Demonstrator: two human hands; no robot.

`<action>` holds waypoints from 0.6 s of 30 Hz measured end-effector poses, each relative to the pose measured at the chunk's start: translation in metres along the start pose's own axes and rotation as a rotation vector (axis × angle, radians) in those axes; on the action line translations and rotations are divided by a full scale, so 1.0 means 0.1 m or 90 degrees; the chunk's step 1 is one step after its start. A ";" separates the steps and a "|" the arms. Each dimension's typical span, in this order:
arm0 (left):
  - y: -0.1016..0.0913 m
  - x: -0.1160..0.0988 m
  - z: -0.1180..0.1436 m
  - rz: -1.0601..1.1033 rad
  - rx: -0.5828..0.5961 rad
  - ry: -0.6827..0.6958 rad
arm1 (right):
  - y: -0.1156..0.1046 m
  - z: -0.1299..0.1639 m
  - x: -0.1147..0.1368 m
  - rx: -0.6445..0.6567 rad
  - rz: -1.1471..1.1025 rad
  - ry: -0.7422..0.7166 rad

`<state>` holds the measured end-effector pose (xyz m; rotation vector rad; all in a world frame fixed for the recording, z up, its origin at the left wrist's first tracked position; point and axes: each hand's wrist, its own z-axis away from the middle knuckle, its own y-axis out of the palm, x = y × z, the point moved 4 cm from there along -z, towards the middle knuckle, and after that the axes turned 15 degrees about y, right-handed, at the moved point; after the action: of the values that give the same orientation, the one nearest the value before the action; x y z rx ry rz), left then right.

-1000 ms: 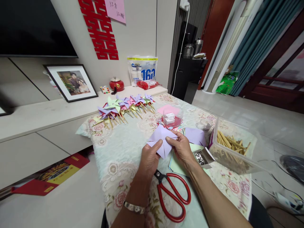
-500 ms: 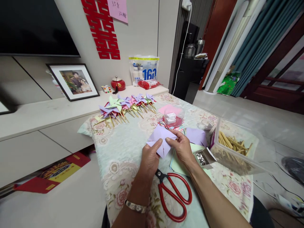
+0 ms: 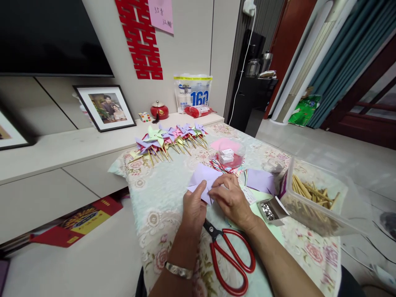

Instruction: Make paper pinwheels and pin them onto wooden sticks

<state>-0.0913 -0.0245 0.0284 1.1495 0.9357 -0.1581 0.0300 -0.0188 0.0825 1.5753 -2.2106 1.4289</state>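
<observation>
Presently, item by item, nearest first.

Red scissors (image 3: 230, 260): lying on the floral-clothed surface (image 3: 161, 194) just behind the wrists, blades pointing toward the left hand, untouched.

Left hand (image 3: 193, 208): fingers curled, thumb on top, pinching the near edge of the lilac paper square (image 3: 202, 178). Bracelet on the wrist.

Right hand (image 3: 230, 198): flattened over the same sheet, fingers bent and pressing its right part down against the surface; grasping rather than released.

Lilac paper square: under and between both hands, partly folded, its far corner showing beyond the fingertips. Judged step: folding or creasing a sheet. The next move, as a judgement, calls for a firm, aligned press along the fold while the left hand keeps the edge from slipping.

Right of the right hand: an open small box of shiny pins (image 3: 269, 211), then a clear tub of wooden sticks (image 3: 312, 198). More lilac and green sheets (image 3: 261, 180) lie between hand and tub.

Beyond the hands: a clear round container (image 3: 229, 154) with small white pieces over pink.

Farther, ahead and left: a row of finished paper pinwheels (image 3: 168, 138) on sticks, at the surface's far edge.

Farthest: a framed photo (image 3: 105, 107) and a red pot (image 3: 159, 110) on the low shelf.
</observation>
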 end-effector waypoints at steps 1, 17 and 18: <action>0.00 0.00 0.00 0.002 -0.003 -0.001 | 0.01 0.00 0.01 0.016 0.003 -0.005; 0.02 0.02 0.09 -0.038 0.014 -0.051 | 0.03 0.01 -0.04 0.063 -0.003 0.074; 0.02 0.02 0.09 -0.041 0.014 -0.052 | 0.03 0.01 -0.05 0.060 -0.005 0.083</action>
<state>-0.0837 -0.0305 0.0292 1.1253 0.9011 -0.2669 0.0301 -0.0160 0.0772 1.4697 -2.0915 1.6064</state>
